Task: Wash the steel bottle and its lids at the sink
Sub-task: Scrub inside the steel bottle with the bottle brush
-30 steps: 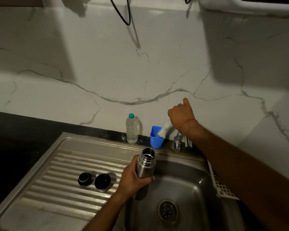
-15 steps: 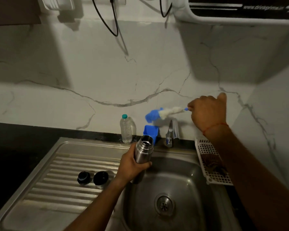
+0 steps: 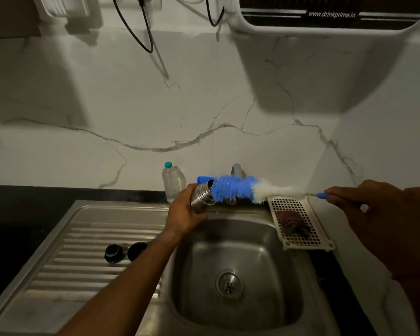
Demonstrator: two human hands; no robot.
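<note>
Appliance (image 3: 330, 14), upper right, printed "www.drinkprime.in". Centre: left hand (image 3: 183, 217) grasps steel bottle (image 3: 200, 198) above sink (image 3: 264, 275); right hand (image 3: 378, 214) grips brush (image 3: 233, 189), bristles at bottle's mouth. Two lids (image 3: 113, 253) on drainboard (image 3: 70, 263), lower left; plastic bottle (image 3: 171, 183) behind.

**Steel, plastic and marble**

The bottle (image 3: 200, 198) is shiny ribbed steel. The sink (image 3: 240, 241) is brushed steel with a ridged drainboard. The brush (image 3: 238, 189) has fluffy blue and white bristles. The tray (image 3: 298, 238) is white perforated plastic. The wall (image 3: 155, 105) is smooth veined marble.

"www.drinkprime.in" on water purifier (image 3: 332, 14)
</note>
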